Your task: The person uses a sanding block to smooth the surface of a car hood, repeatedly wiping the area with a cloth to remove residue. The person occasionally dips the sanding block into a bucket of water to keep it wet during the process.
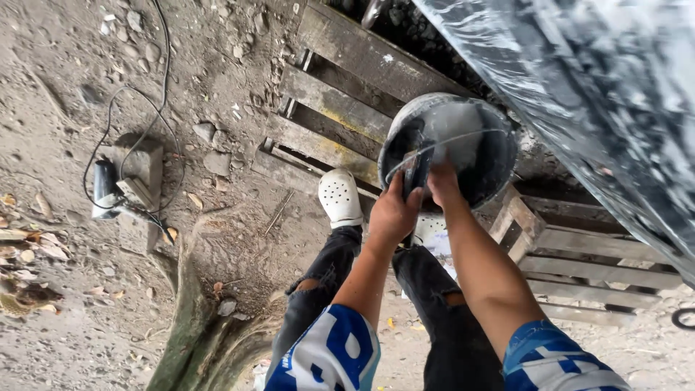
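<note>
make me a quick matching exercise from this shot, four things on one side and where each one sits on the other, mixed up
Things:
1. bucket
2. white clog
3. black cable
4. dry leaves

Places:
a. looped over the dirt at upper left, running to a stone block
b. scattered along the left edge of the ground
c. on the foot at the edge of the wooden pallet
d. right in front of both hands, which grip a dark tool at its rim

Pairs: 1-d, 2-c, 3-a, 4-b

The left hand and the right hand are both at the dark tool.
</note>
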